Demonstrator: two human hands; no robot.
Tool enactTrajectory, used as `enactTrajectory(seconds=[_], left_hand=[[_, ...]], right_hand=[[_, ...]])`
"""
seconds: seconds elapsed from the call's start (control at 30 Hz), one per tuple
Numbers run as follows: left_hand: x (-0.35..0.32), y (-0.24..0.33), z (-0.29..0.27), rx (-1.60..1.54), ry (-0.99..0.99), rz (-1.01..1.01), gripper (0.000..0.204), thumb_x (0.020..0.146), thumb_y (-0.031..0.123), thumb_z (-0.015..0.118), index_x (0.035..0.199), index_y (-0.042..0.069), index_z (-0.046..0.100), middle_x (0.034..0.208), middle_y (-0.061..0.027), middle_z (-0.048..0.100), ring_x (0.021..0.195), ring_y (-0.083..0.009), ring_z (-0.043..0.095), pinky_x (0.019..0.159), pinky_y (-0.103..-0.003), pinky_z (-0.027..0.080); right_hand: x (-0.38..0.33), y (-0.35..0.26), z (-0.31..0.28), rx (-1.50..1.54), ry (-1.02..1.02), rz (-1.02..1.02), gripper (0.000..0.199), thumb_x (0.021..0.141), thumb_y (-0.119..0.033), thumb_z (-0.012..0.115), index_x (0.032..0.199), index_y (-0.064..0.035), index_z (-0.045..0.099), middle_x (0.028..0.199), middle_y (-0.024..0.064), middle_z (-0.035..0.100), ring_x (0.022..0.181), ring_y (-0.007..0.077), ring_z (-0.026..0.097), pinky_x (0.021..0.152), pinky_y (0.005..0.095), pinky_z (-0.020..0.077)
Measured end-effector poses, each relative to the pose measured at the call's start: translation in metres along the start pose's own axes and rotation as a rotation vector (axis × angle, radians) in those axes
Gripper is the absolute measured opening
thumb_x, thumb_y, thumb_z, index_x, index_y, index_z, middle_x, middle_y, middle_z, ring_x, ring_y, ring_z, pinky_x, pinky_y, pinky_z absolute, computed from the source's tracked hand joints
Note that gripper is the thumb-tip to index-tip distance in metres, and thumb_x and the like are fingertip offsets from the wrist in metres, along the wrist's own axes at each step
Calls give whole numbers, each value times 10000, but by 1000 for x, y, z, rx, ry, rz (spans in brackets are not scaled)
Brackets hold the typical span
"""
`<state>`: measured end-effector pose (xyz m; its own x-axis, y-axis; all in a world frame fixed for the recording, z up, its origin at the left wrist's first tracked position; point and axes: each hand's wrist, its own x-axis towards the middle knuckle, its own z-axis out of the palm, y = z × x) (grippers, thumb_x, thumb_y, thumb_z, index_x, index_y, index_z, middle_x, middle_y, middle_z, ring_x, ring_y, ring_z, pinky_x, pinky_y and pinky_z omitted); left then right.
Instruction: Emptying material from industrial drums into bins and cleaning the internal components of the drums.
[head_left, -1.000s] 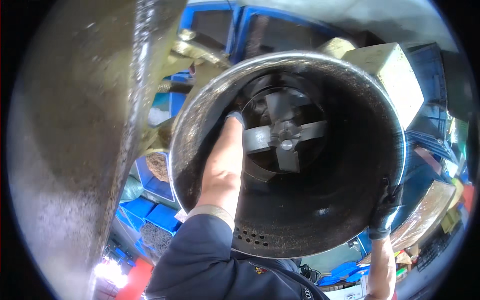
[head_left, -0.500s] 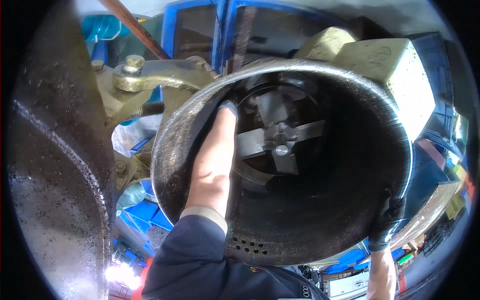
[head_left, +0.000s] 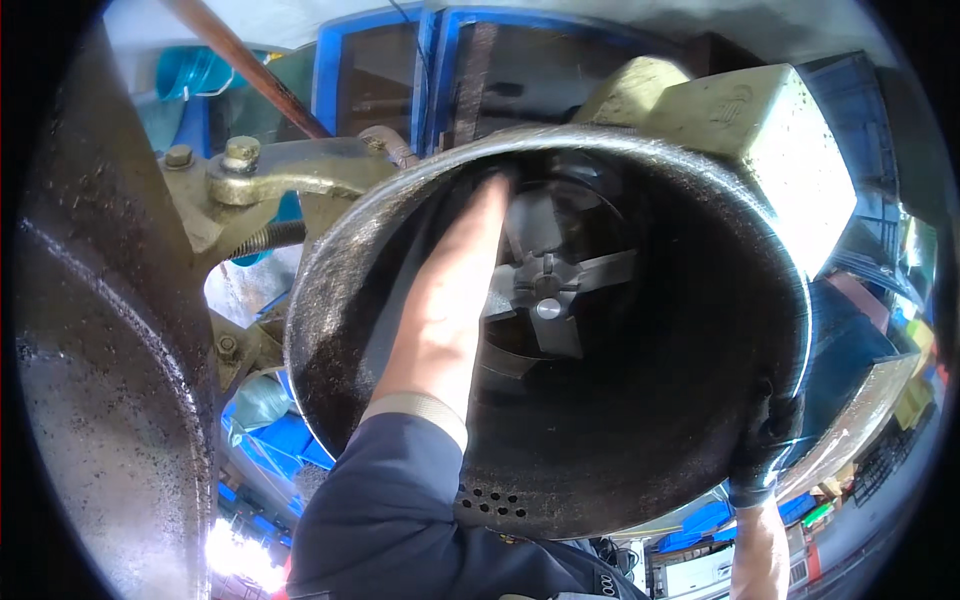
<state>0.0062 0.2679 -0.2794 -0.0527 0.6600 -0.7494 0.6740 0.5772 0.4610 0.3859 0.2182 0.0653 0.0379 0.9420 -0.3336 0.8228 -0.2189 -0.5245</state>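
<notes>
- Drum [head_left: 600, 450] of dark metal, in the middle of the view, its wide mouth facing the wearer and its rim bright with wear.
- At its far end sits a rotor [head_left: 547, 285] with 4 flat blades around a hub; a patch of small holes [head_left: 490, 501] pierces the near wall.
- Step in hand, as I judge it: a reach deep inside, along the left wall beside the blades, with the other arm placed at the rim.
- Left hand [head_left: 506, 176]: far in, mostly lost in shadow. I cannot tell whether its fingers are spread or closed, or whether it holds anything.
- Right hand [head_left: 768, 450]: in a dark glove, against the rim at the lower right. It may be gripping the edge, but shadow hides the fingers, so I cannot tell how firmly, if at all.
- Next move, in my judgement, calls for a steady stance and for fingers and sleeve [head_left: 400, 480] kept clear of the blade edges; I cannot tell whether the rotor is free to turn.
- Left of the mouth are a bracket [head_left: 300, 172] with 2 bolt heads on top and a large, stained metal panel [head_left: 110, 340].
- Writing: 1 faint raised mark shows on the pale block [head_left: 745, 125] at the upper right, too unclear to read. I can make out no other label.
</notes>
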Motion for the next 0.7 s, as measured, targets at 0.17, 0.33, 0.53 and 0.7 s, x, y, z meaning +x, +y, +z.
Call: enactTrajectory(seconds=[0.17,0.33,0.53,0.7], left_hand=[[-5,25,-1,7,-18,13,571,817,393,569,1330,169,456,1365,-142,439,1289,-256,368,1093,-330,274],[-2,54,6,21,-54,43,562,824,384,563,1331,167,455,1366,-140,439,1291,-252,366,1094,-327,272],[-34,59,16,66,-134,74,552,832,373,554,1332,164,453,1368,-137,437,1292,-246,364,1096,-323,269],[-136,35,30,104,-204,110,543,839,365,547,1333,162,451,1369,-135,436,1294,-242,363,1097,-320,266]], right_hand=[[-1,3,-2,-2,-10,5,265,936,-242,523,1094,-34,568,1026,164,631,920,308,599,834,397,475],[-2,12,-1,0,14,-26,246,929,-211,530,1080,-22,576,991,181,637,906,318,606,784,407,481],[3,10,-3,-64,1,-82,205,908,-161,543,1031,-6,592,912,197,642,822,349,613,718,412,478],[2,8,-9,-83,-32,-47,179,890,-111,556,1026,-2,597,926,200,647,845,362,625,714,392,494]])
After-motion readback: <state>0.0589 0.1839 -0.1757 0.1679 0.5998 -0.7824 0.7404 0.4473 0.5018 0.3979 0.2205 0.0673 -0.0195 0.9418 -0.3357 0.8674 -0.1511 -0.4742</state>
